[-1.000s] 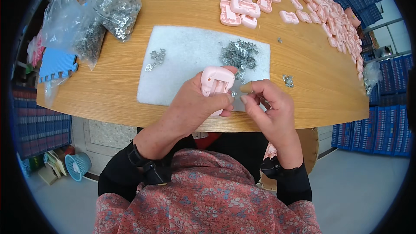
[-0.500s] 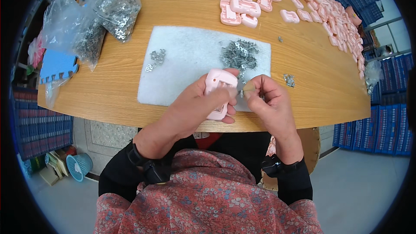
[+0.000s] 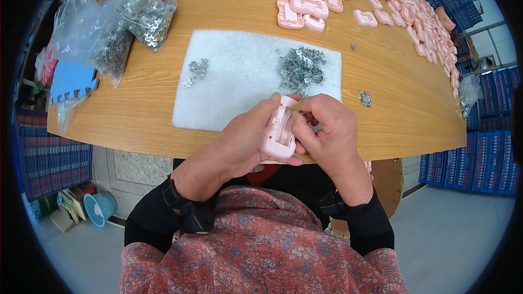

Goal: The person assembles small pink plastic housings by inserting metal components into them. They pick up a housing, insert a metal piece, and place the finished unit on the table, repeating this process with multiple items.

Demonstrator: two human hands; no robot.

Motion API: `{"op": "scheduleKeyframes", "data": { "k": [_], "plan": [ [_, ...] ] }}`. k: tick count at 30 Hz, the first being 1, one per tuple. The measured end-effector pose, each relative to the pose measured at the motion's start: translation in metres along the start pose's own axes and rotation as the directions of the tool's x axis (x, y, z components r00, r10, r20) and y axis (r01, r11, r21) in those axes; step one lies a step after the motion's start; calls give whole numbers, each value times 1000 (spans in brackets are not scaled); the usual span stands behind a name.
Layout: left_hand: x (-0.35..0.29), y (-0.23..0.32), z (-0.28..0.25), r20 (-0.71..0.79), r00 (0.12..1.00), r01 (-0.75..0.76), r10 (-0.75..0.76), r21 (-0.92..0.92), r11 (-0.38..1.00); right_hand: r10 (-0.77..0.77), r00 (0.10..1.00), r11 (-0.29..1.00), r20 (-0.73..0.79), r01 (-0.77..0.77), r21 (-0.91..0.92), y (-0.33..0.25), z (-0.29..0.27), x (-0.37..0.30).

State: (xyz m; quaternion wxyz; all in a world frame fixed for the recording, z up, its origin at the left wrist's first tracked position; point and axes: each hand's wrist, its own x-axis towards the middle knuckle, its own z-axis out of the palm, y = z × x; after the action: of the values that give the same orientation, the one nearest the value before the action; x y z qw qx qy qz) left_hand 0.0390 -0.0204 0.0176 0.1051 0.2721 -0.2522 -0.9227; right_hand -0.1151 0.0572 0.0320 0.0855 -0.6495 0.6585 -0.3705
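A pale pink plastic housing [image 3: 277, 148] with a long open compartment lies tilted in my left hand [image 3: 237, 136], whose fingers wrap under and around it. My right hand [image 3: 331, 128] presses pinched fingertips to the compartment's upper right edge; whatever they grip is hidden. Beneath and beyond both hands is a white fibre pad [image 3: 229, 98]. On its right part, just past my hands, sits a heap of small metal contact pieces [image 3: 301, 68]. A few more metal pieces [image 3: 199, 67] lie on the pad's left side.
Many pink housings [image 3: 308, 5] are piled across the far and right table. Clear bags of metal pieces [image 3: 144, 8] and a blue foam mat [image 3: 73, 81] are at left. A small metal cluster [image 3: 364, 98] lies right of the pad. A blue basket [image 3: 101, 208] stands on the floor.
My left thumb has moved off the housing's face to its upper left edge, exposing the compartment. My right hand has come left onto the housing, which sits slightly lower.
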Motion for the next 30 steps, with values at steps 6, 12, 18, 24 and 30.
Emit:
{"op": "scheduleKeyframes", "data": {
  "k": [6,12,18,24,30],
  "plan": [
    [2,-1,-5,14,999,30,-30,-1,1000,139,990,981,2,-138,135,-4,-6,-2],
    [1,-1,-1,48,998,28,-32,85,996,262,960,942,93,-276,192,-5,-8,2],
    [3,-7,-1,73,996,43,-50,93,995,418,873,635,253,-480,606,5,-5,-3],
    [4,-8,-2,106,992,61,-67,59,996,390,856,772,340,-505,385,1,-14,-3],
    [-1,-6,0,105,994,-62,44,171,983,430,756,459,493,-653,602,3,-22,-6]
  ]
}}
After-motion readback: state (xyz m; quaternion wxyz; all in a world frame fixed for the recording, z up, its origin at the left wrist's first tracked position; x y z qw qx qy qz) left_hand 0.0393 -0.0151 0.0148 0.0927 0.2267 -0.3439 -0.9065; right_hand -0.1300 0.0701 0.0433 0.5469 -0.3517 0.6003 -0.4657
